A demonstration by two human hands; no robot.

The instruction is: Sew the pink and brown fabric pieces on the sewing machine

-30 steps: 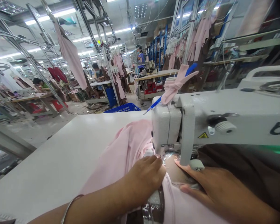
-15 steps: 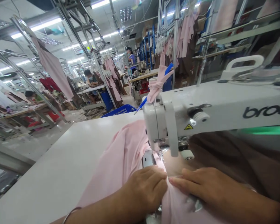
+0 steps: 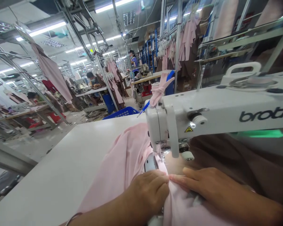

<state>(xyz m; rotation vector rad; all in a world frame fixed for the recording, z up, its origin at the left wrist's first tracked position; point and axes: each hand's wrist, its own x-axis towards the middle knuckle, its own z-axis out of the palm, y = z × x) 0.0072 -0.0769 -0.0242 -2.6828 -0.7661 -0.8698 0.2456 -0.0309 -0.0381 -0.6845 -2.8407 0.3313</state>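
A pale pink fabric [image 3: 122, 163] lies over the white table [image 3: 61, 169] and runs under the head of a white sewing machine [image 3: 202, 116]. My left hand [image 3: 148, 191] is curled on the pink fabric just in front of the needle area, pinching a fold. Beside it, my right hand [image 3: 209, 188] lies flat on the same fabric with its fingers pointing left, fingertips touching the left hand. A brown fabric [image 3: 238, 163] is spread under the machine arm, behind my right hand.
A strip of pink cloth and a blue tool [image 3: 160, 86] sit on top of the machine head. A blue basket [image 3: 122, 111] stands beyond the table's far edge. Other people work at tables in the background among racks of hanging garments [image 3: 52, 72].
Both hands have drawn back toward me from under the presser foot and come together on the pink fabric. The view has shifted a little to the right.
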